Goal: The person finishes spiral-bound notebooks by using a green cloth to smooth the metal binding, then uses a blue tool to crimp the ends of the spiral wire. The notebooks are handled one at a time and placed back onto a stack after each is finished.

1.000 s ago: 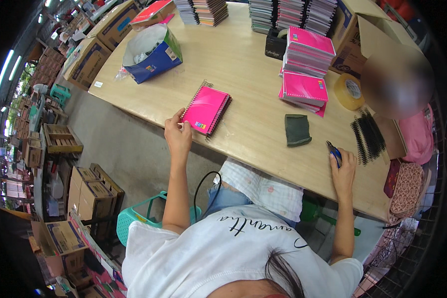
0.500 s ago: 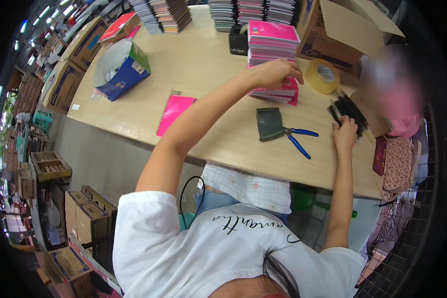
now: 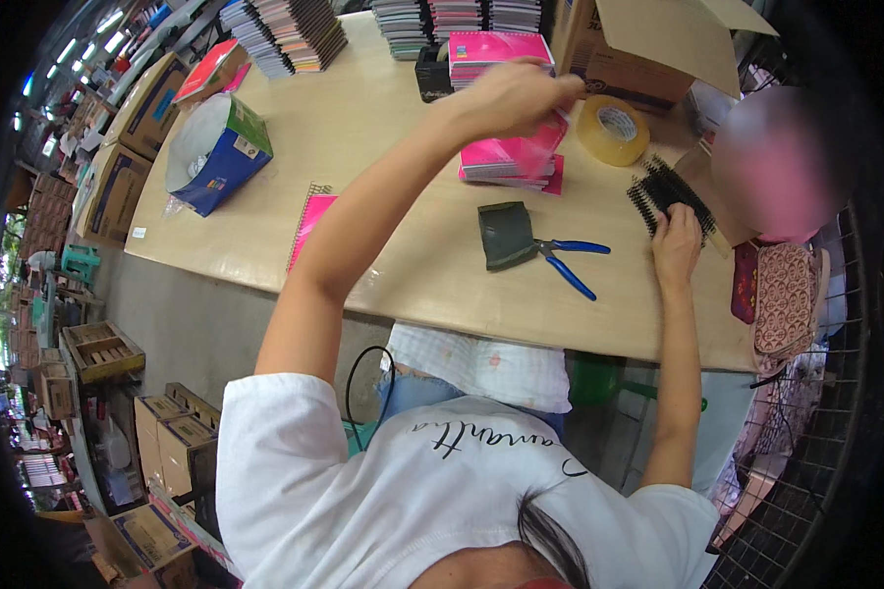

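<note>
My left hand (image 3: pixel 514 100) is over a stack of pink notebooks (image 3: pixel 501 41), fingers curled in. Below its fingertips the pink cover of a notebook (image 3: pixel 535 147) is lifted and smeared by motion; the fingers appear to pinch its edge, partly hidden by the hand. At the right, my right hand (image 3: pixel 678 245) has its fingers closed on a bunch of black binding wires (image 3: pixel 648 196) resting on the table. Between the hands lie pliers with blue handles (image 3: pixel 578 265), their head against a dark grey pad (image 3: pixel 506 236).
A clear tape roll (image 3: pixel 638 137) and an open carton (image 3: pixel 619 74) are beyond my right hand. A spiral pink notebook (image 3: pixel 311 221) lies partly behind my left forearm. A cut-down blue box (image 3: pixel 216 177) is at the left. Notebook piles (image 3: pixel 309 34) line the far edge. A patterned pouch (image 3: pixel 786 294) is at the right.
My left hand has turned and closed at the stack, and a pink cover there is now lifted and blurred. My right hand stays on the binding wires. The whole view has shifted slightly.
</note>
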### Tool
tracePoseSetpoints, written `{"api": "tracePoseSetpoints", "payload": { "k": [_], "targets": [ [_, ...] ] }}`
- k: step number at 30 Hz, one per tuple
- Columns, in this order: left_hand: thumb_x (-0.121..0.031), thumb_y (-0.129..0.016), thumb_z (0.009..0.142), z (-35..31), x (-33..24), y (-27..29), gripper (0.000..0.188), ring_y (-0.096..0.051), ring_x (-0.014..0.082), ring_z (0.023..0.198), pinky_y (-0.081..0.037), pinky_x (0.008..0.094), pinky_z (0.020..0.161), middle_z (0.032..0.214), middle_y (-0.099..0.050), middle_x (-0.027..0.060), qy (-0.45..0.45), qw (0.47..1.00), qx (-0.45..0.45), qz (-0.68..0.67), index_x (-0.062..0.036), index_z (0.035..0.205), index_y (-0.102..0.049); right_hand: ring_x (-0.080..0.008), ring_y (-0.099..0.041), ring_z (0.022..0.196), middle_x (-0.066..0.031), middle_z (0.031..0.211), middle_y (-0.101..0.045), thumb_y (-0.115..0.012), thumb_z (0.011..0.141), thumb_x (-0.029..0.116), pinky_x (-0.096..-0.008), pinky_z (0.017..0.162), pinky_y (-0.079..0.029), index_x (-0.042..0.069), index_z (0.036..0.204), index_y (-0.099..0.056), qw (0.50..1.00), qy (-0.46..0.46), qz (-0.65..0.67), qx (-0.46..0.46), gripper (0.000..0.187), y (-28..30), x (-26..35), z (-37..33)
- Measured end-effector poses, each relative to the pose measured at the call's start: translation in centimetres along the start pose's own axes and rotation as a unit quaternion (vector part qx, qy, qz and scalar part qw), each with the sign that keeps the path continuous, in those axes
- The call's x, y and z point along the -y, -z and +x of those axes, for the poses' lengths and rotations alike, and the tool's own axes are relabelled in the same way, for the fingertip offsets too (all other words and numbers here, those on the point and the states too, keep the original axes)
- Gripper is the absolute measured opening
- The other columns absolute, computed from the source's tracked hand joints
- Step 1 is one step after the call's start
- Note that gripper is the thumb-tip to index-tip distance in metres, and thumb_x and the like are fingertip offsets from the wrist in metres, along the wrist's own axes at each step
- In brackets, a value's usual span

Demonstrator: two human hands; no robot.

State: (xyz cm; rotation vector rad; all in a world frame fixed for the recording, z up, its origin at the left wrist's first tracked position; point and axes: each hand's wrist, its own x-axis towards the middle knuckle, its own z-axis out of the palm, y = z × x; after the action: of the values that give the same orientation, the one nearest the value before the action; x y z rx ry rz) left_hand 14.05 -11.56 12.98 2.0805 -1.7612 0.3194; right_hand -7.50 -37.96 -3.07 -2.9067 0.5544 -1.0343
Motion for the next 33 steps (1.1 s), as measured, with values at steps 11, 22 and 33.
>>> {"api": "tracePoseSetpoints", "payload": {
  "k": [11, 22, 33],
  "targets": [
    [0.013, -0.056, 0.077, -25.6, -11.0, -6.9, 0.046, -0.055, 0.0232, 0.089, -0.047, 0.0287, 0.076, 0.096, -0.057, 0.0111, 0.334, 0.882, -0.286, -0.169, -0.0059, 0.118, -0.064, -0.0169, -0.056, 0.071, -0.0115, 0.084, -0.064, -0.061, 0.088, 0.002, -0.0293, 0.065, -0.045, 0.005, 0.109, -0.071, 0.864, 0.007, 0.465, 0.193, 0.024, 8.3, 14.0, -2.9],
    [-0.011, -0.081, 0.072, -23.9, -11.7, -9.9, 0.031, -0.048, 0.0230, 0.092, -0.044, 0.0331, 0.079, 0.099, -0.044, 0.0106, 0.334, 0.861, -0.353, -0.154, -0.0027, 0.095, -0.062, -0.0194, -0.059, 0.069, -0.0089, 0.078, -0.065, -0.066, 0.086, 0.007, -0.0299, 0.063, -0.046, 0.006, 0.103, -0.073, 0.843, 0.066, 0.488, 0.216, 0.018, 7.0, 18.8, -4.4],
    [-0.011, -0.080, 0.073, -23.4, -12.1, -10.1, 0.025, -0.049, 0.0230, 0.084, -0.044, 0.0326, 0.071, 0.094, -0.044, 0.0104, 0.331, 0.861, -0.351, -0.163, -0.0045, 0.092, -0.066, -0.0238, -0.063, 0.082, -0.0111, 0.087, -0.067, -0.066, 0.080, 0.001, -0.0329, 0.075, -0.049, 0.001, 0.098, -0.070, 0.855, 0.116, 0.454, 0.222, 0.018, 6.7, 18.2, -4.1]
  ]
}}
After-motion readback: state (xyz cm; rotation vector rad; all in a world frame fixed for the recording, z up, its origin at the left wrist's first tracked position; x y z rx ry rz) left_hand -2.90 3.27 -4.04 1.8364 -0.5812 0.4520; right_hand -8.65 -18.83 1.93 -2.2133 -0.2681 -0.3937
